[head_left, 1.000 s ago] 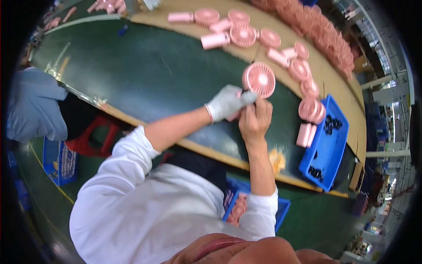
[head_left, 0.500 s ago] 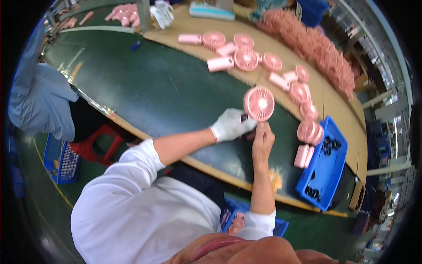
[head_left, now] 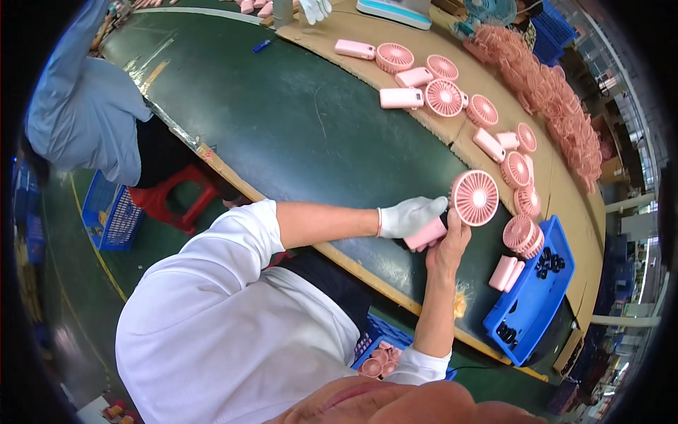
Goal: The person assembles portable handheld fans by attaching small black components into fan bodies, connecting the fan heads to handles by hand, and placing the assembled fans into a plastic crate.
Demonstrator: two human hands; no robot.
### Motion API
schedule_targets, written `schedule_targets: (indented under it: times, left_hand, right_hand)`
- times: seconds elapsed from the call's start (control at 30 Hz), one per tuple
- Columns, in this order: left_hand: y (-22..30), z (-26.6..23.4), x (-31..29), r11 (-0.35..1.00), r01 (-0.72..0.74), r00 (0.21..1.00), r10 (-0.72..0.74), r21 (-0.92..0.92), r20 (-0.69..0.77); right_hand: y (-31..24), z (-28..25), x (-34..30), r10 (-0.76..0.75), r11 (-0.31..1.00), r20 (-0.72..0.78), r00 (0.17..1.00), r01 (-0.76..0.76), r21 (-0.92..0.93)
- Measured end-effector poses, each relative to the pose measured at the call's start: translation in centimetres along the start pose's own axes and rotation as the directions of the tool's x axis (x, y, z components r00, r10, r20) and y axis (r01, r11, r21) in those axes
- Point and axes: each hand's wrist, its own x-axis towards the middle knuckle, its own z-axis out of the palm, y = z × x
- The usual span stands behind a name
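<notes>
Both hands meet on one pink handheld fan, held just above the dark green bench with its round grille facing up toward the camera — a pose that keeps the face of the fan open to view. The gloved left hand has its fingers wrapped around the pink handle to steady it, while the bare right hand comes up from below, fingers closed against the handle's lower end, though exactly where the fingertips press is hard to tell. More pink fans lie in a loose row on the cardboard strip beyond, and a blue tray of small dark parts sits just to the right — near enough to reach.
</notes>
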Motion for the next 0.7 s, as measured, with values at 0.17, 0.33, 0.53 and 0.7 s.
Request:
schedule_targets:
  times: [0.17, 0.33, 0.53, 0.7]
  left_hand:
    - [0.5, 0.0, -1.3, 0.997, -0.023, 0.999, 0.026, -0.077, 0.036]
    - [-0.1, -0.1, -1.0, 0.996, -0.081, 0.992, 0.085, -0.046, 0.098]
    - [-3.2, -1.6, 0.0, 0.527, -0.461, 0.821, 0.558, 0.714, 0.119]
    - [-0.5, -0.6, -0.7, 0.944, 0.110, 0.977, -0.045, -0.312, 0.210]
  right_hand:
    - [0.7, 0.7, -0.8, -0.301, 0.924, -0.011, 0.953, 0.289, -0.249]
    - [1.1, -0.7, -0.3, -0.501, 0.806, 0.016, 0.865, 0.473, -0.356]
    - [1.4, -1.8, 1.4, -0.371, 0.868, 0.113, 0.922, 0.387, -0.311]
    - [-0.4, -1.5, 1.1, -0.101, 0.972, 0.166, 0.981, 0.133, -0.194]
